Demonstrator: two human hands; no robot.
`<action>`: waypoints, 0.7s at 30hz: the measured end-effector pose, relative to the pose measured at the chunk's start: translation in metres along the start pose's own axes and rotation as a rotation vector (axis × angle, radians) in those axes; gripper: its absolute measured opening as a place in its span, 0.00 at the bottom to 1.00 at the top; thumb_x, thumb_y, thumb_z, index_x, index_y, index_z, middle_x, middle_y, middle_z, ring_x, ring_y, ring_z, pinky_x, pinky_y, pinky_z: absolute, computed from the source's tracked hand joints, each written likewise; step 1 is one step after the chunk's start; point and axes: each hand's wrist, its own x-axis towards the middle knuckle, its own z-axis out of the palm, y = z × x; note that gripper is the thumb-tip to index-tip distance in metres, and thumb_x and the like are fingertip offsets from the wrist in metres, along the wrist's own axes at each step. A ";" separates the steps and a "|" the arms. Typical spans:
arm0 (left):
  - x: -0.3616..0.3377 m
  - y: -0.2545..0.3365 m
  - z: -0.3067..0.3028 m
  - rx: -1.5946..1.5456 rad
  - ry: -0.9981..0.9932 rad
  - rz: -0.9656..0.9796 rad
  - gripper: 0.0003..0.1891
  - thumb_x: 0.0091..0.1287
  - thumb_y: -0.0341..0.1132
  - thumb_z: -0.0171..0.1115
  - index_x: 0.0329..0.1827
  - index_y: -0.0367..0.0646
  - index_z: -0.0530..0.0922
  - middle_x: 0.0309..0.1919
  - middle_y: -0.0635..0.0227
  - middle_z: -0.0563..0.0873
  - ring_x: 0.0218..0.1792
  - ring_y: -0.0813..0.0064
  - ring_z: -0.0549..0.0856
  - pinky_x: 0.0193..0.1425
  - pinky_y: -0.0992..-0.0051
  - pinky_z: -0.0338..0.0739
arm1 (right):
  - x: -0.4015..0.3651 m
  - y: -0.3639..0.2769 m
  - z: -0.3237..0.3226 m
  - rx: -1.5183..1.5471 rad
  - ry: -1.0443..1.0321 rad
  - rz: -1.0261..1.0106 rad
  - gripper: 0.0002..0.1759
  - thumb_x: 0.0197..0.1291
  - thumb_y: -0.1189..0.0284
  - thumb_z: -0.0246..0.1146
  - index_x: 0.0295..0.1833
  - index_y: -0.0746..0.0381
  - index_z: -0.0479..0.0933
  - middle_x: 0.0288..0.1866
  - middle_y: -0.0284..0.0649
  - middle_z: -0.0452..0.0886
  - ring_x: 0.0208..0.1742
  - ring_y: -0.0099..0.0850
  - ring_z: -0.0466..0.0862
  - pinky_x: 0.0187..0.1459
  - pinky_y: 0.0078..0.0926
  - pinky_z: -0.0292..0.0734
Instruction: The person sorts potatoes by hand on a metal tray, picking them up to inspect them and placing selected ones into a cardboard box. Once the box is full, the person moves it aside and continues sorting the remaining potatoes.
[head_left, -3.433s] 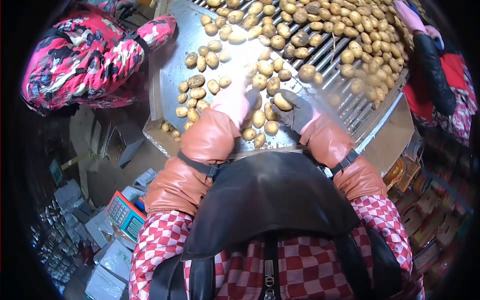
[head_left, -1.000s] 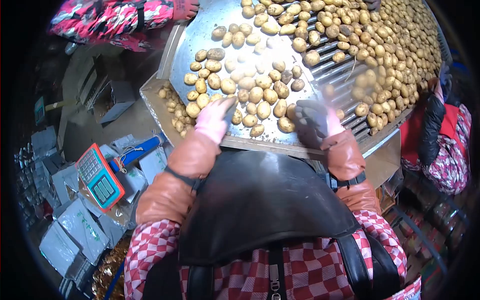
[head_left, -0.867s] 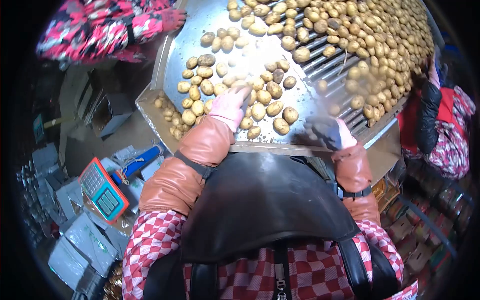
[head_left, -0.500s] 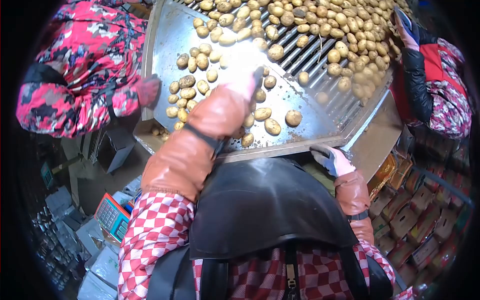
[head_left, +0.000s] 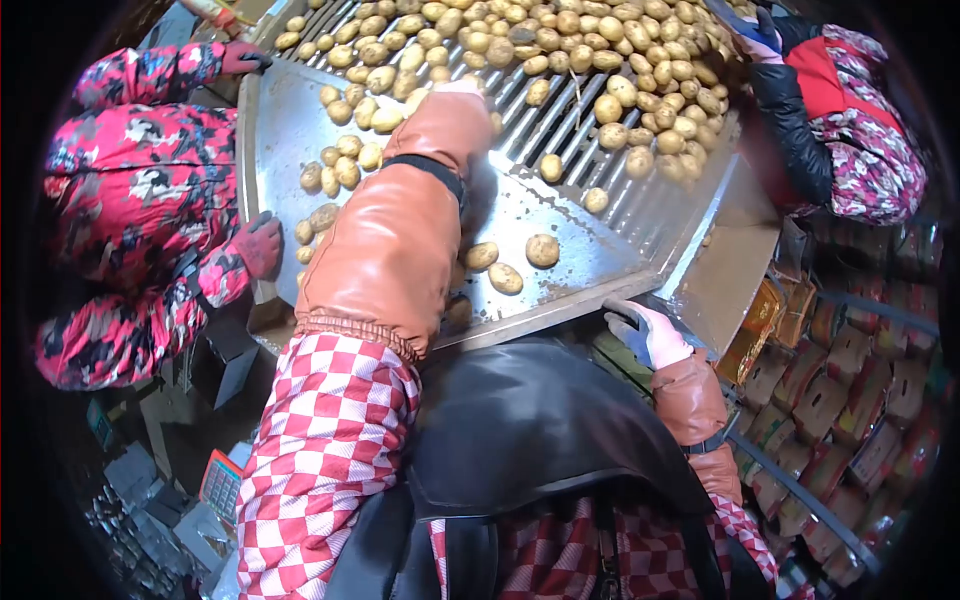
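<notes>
My left arm, in a brown sleeve cover, stretches over the metal sorting table (head_left: 560, 225). At its end a bit of my pink-gloved left hand (head_left: 458, 90) shows among the potatoes (head_left: 385, 120); its fingers are hidden, so a grip cannot be made out. My right hand (head_left: 648, 335), in a pink and grey glove, is at the table's near wooden rim (head_left: 545, 318), fingers apart and holding nothing. Three potatoes lie on the bare sheet right of my left sleeve, one of them (head_left: 543, 250) nearest the middle. More potatoes lie left of the sleeve.
A large heap of potatoes (head_left: 630, 40) covers the metal rollers (head_left: 520, 110) at the back. On the left, a co-worker's gloved hand (head_left: 258, 245) is at the table edge; another co-worker (head_left: 850, 130) stands right. Cardboard boxes (head_left: 810, 430) are stacked lower right.
My left hand has moved forward and left, from the bare sheet to the potatoes by the rollers. My right hand stays at the rim. The view has shifted, and the left co-worker's second hand now shows.
</notes>
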 end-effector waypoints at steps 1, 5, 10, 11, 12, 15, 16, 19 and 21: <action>0.009 -0.002 0.000 0.010 -0.092 0.003 0.26 0.58 0.43 0.73 0.59 0.43 0.83 0.59 0.54 0.84 0.59 0.57 0.85 0.63 0.66 0.80 | -0.001 -0.008 -0.002 -0.212 0.026 -0.068 0.19 0.63 0.77 0.68 0.61 0.66 0.80 0.55 0.47 0.87 0.56 0.32 0.86 0.60 0.29 0.79; -0.058 -0.003 -0.023 0.025 -0.195 0.102 0.23 0.63 0.41 0.70 0.60 0.43 0.82 0.46 0.58 0.88 0.50 0.58 0.87 0.54 0.64 0.82 | 0.005 -0.003 -0.019 -0.279 -0.028 -0.113 0.21 0.68 0.74 0.66 0.64 0.68 0.77 0.57 0.44 0.86 0.57 0.30 0.85 0.59 0.27 0.78; -0.136 -0.080 0.007 -1.433 0.074 -0.030 0.11 0.63 0.28 0.65 0.47 0.35 0.81 0.27 0.70 0.78 0.28 0.80 0.79 0.27 0.77 0.66 | 0.057 -0.008 -0.024 -0.022 -0.127 -0.139 0.18 0.68 0.72 0.66 0.61 0.65 0.81 0.51 0.45 0.88 0.51 0.31 0.86 0.56 0.27 0.80; -0.170 -0.103 0.024 -0.942 0.220 0.182 0.09 0.65 0.31 0.63 0.44 0.35 0.81 0.24 0.72 0.76 0.25 0.83 0.78 0.26 0.77 0.65 | 0.068 -0.037 -0.020 -0.048 -0.138 -0.098 0.18 0.68 0.72 0.66 0.62 0.65 0.80 0.50 0.43 0.88 0.50 0.30 0.86 0.54 0.27 0.80; -0.205 -0.110 0.041 -1.093 0.155 0.092 0.10 0.66 0.36 0.65 0.40 0.37 0.80 0.21 0.72 0.76 0.21 0.81 0.76 0.23 0.76 0.63 | 0.081 -0.068 -0.014 -0.077 -0.149 -0.057 0.19 0.68 0.73 0.66 0.63 0.65 0.79 0.50 0.42 0.88 0.48 0.29 0.86 0.51 0.27 0.81; -0.308 -0.136 0.115 -1.260 0.078 -0.224 0.18 0.66 0.48 0.67 0.34 0.39 0.83 0.13 0.70 0.76 0.10 0.78 0.70 0.16 0.74 0.58 | 0.162 -0.082 -0.003 0.102 -0.216 -0.204 0.20 0.68 0.74 0.65 0.64 0.64 0.78 0.50 0.41 0.88 0.45 0.27 0.85 0.45 0.26 0.82; -0.343 -0.122 0.126 -1.341 -0.078 -0.554 0.17 0.66 0.46 0.68 0.36 0.37 0.85 0.14 0.70 0.77 0.09 0.78 0.70 0.14 0.74 0.59 | 0.178 -0.105 0.005 -0.017 -0.207 -0.277 0.20 0.68 0.75 0.64 0.64 0.62 0.79 0.51 0.42 0.87 0.46 0.28 0.86 0.46 0.27 0.82; -0.442 -0.110 0.284 -1.505 -0.025 -0.877 0.12 0.68 0.39 0.66 0.42 0.37 0.85 0.20 0.65 0.82 0.17 0.72 0.78 0.21 0.72 0.69 | 0.236 -0.166 0.031 -0.360 -0.177 -0.395 0.25 0.66 0.77 0.63 0.68 0.55 0.76 0.53 0.43 0.85 0.48 0.33 0.85 0.49 0.28 0.82; -0.491 -0.083 0.349 -1.218 -0.122 -1.009 0.19 0.68 0.40 0.65 0.57 0.38 0.82 0.36 0.57 0.85 0.35 0.63 0.82 0.40 0.67 0.74 | 0.295 -0.159 0.053 -0.695 -0.092 -0.743 0.31 0.63 0.79 0.63 0.72 0.48 0.73 0.60 0.42 0.81 0.53 0.37 0.82 0.53 0.33 0.80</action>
